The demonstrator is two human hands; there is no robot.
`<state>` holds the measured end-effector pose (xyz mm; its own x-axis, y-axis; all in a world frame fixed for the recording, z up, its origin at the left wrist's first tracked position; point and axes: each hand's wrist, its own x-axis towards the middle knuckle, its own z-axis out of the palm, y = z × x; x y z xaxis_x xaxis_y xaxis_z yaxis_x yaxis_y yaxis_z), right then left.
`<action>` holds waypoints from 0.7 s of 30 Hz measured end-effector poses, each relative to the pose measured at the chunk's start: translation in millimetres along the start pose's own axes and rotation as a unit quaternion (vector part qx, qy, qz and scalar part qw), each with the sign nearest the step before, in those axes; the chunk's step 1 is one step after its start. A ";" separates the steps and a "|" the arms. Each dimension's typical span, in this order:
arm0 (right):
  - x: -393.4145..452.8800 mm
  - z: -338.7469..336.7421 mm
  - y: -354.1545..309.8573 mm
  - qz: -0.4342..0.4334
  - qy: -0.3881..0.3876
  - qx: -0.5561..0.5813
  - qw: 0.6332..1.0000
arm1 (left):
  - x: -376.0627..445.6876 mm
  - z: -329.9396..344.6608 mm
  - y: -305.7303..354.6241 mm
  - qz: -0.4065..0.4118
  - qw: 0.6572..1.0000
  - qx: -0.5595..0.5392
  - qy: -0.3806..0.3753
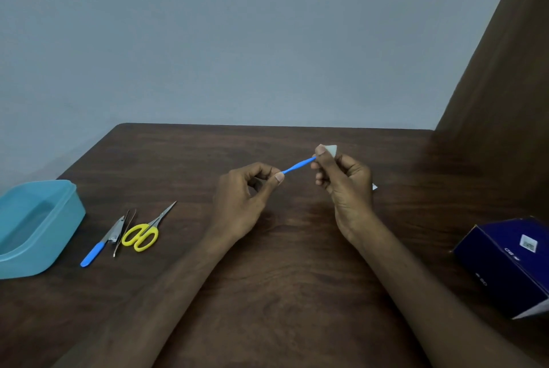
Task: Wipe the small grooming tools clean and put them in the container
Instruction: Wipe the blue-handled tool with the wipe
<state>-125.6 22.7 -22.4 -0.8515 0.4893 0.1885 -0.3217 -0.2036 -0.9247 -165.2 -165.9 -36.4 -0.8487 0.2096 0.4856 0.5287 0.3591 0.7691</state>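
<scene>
Left hand (249, 189) pinching blue stick (298, 165); right hand (341, 177) at 2 o'clock, fingers pinching wipe (330, 149). Best drawn slowly, grip firm.

On the dark blue box (505, 263) at my right on the counter (282, 263), a small white sticker (528, 243) and faint pale markings show, all too small and blurred for me to read. Nothing else carries lettering.

A slim blue tool (298, 165) is held level above the table, one end wrapped in white wipe (331, 149).
</scene>
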 end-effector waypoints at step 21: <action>-4.4 0.6 8.9 0.063 -0.102 -0.035 0.992 | -3.5 -1.0 7.2 0.092 0.995 -0.004 -0.037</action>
<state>-125.0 18.2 -31.3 -0.9517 0.2798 0.1267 -0.1842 -0.1899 -0.9644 -158.4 -165.0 -32.3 -0.7353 0.3376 0.5876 0.6758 0.3002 0.6732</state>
